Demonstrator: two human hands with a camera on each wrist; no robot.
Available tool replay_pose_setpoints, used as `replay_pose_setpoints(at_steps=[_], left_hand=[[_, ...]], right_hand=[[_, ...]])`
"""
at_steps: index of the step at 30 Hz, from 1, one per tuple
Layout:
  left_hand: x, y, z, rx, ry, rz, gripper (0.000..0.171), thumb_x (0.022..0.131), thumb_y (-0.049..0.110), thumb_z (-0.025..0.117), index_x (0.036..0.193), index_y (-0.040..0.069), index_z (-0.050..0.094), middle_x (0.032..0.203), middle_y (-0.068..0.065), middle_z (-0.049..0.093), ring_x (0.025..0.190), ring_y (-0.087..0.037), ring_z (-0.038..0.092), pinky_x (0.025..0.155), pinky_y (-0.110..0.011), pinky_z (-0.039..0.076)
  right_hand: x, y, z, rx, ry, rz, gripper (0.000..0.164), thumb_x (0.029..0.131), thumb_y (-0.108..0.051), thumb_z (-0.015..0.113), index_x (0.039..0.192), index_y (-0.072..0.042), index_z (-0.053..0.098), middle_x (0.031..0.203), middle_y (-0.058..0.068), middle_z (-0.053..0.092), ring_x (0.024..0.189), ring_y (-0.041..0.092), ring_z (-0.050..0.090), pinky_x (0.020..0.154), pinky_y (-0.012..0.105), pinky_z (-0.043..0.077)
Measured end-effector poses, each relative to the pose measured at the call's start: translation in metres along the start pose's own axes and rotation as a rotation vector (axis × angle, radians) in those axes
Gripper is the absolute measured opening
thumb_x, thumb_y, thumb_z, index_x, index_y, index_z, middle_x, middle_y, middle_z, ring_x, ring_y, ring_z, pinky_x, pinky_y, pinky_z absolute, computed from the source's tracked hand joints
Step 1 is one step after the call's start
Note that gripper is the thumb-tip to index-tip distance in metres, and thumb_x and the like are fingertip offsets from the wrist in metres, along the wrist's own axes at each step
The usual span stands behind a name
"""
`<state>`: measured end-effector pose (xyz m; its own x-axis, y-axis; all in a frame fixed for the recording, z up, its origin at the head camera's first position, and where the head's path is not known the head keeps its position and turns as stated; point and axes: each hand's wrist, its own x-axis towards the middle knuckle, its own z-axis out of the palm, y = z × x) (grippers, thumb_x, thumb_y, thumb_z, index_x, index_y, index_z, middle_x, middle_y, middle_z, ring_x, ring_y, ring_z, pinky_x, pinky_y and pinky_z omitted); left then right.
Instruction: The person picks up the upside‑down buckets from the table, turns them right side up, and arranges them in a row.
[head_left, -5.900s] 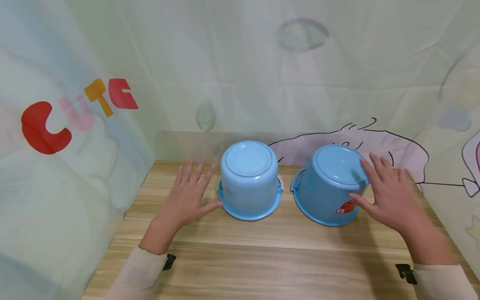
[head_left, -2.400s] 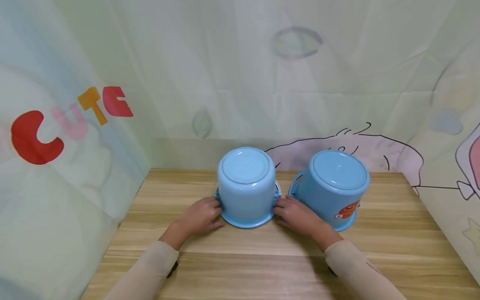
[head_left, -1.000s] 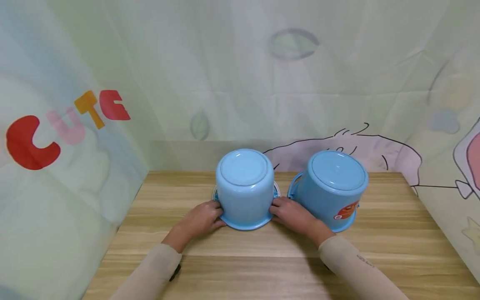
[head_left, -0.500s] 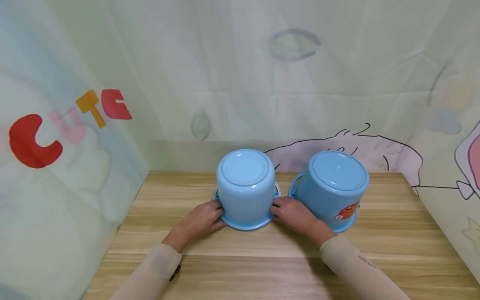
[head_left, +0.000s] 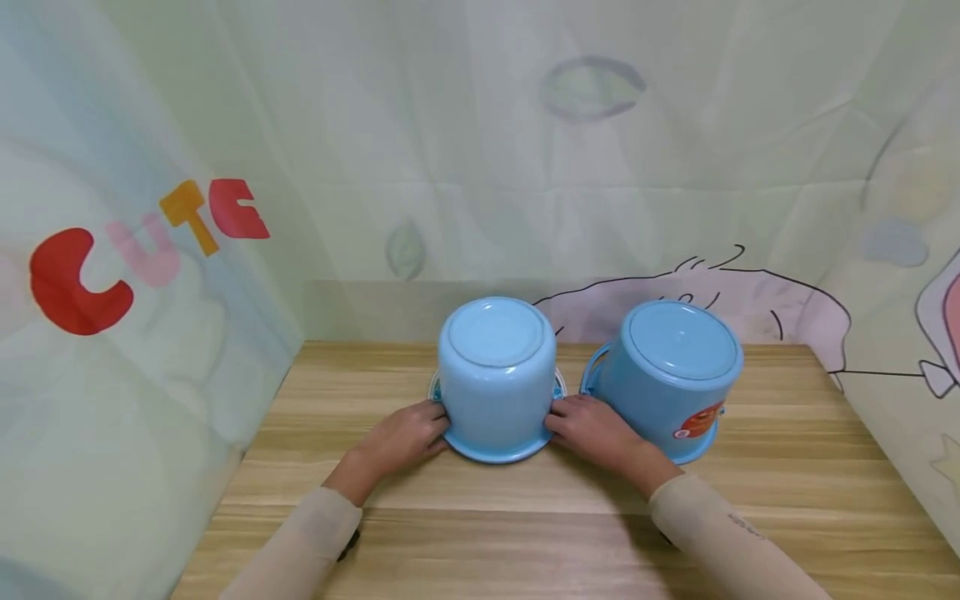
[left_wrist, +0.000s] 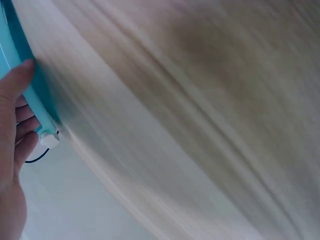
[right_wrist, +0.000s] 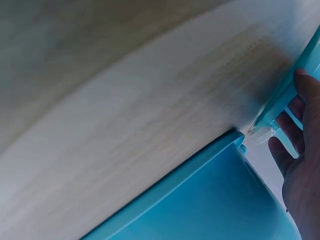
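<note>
Two light-blue plastic buckets stand upside down on the wooden table. My left hand [head_left: 401,437] and right hand [head_left: 592,427] grip the left bucket [head_left: 497,400] low on opposite sides, at its rim. In the left wrist view my thumb presses the rim [left_wrist: 40,107] while the other fingers curl against the bucket's side. The right wrist view has my right hand [right_wrist: 307,130] holding the same bucket's rim [right_wrist: 282,97] in a like way. Close beside my right forearm is the other bucket [head_left: 660,392], which bears a red-orange label [head_left: 699,421].
A pale printed curtain [head_left: 480,208] hangs behind the table and along both sides. The wooden tabletop [head_left: 495,533] extends in front of the buckets. In the right wrist view, the second bucket [right_wrist: 215,195] lies very near my right hand.
Earlier my hands were spread open, the left beside the left bucket and the right at the right one. Both came in to grip the left bucket's rim; since then they have barely moved.
</note>
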<state>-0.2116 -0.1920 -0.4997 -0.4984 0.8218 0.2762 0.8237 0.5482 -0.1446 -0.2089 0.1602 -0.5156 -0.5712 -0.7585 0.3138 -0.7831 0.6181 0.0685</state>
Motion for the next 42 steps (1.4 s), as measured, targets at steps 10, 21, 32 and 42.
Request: replay_pose_setpoints(at_steps=[10,21,32,42], left_hand=[[0.000,0.001,-0.003,0.049,0.071,0.060,0.011,0.089,0.010,0.079,0.088,0.007,0.069,0.086,-0.001,0.062,0.075,-0.013,0.055,0.067,-0.025,0.053],[-0.002,0.005,-0.009,0.082,0.115,0.083,0.014,0.087,0.001,0.079,0.096,0.004,0.069,0.093,-0.003,0.064,0.082,-0.014,0.059,0.076,-0.024,0.059],[-0.006,0.011,-0.015,0.070,0.166,0.099,0.018,0.108,0.006,0.049,0.104,0.002,0.067,0.101,-0.005,0.065,0.088,-0.015,0.061,0.082,-0.025,0.059],[-0.005,0.014,-0.012,0.050,0.256,0.108,0.040,0.114,0.012,0.025,0.102,0.003,0.061,0.099,-0.003,0.058,0.086,-0.014,0.053,0.078,-0.024,0.054]], right_hand=[[-0.006,-0.002,-0.009,0.004,-0.056,0.022,0.005,0.098,-0.019,0.072,0.103,-0.018,0.070,0.098,-0.003,0.062,0.090,0.016,0.061,0.084,0.033,0.056],[-0.016,-0.005,-0.016,0.030,0.053,0.013,0.008,0.096,-0.017,0.073,0.098,-0.019,0.065,0.095,-0.004,0.059,0.082,0.014,0.055,0.075,0.031,0.053],[-0.025,-0.008,-0.024,0.080,0.110,0.018,0.010,0.095,-0.016,0.074,0.096,-0.018,0.065,0.094,-0.004,0.060,0.081,0.013,0.056,0.073,0.028,0.054],[-0.033,-0.009,-0.032,0.098,0.172,-0.009,0.016,0.091,-0.007,0.075,0.099,-0.015,0.063,0.097,-0.003,0.058,0.088,0.013,0.055,0.073,0.025,0.055]])
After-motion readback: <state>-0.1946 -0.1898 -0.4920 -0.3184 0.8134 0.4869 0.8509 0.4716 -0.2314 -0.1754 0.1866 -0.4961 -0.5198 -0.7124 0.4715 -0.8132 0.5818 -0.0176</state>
